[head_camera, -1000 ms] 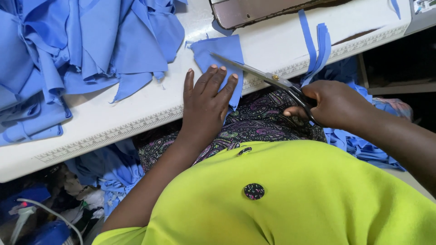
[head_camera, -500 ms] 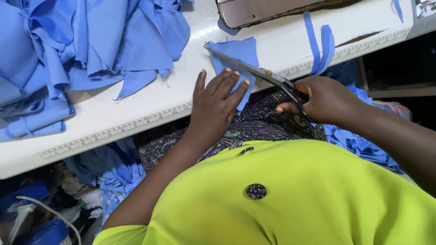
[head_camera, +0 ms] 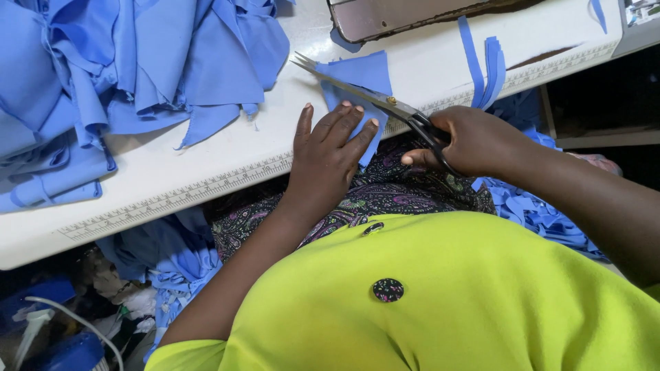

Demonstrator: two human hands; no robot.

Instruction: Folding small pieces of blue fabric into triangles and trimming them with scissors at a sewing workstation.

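The left hand (head_camera: 328,154) lay flat, fingers spread, pressing a small blue fabric piece (head_camera: 361,86) against the white counter (head_camera: 206,168) near its ruled front edge. The right hand (head_camera: 474,141) was clenched through the black handles of a pair of scissors (head_camera: 371,96), whose blades, slightly parted at the tips, stretched across the fabric piece just beyond the left fingertips. The fabric lay between the two hands, partly under the left one. A heap of blue cloth (head_camera: 130,69) sat well apart to the left, and blue strips (head_camera: 485,65) hung nearby.
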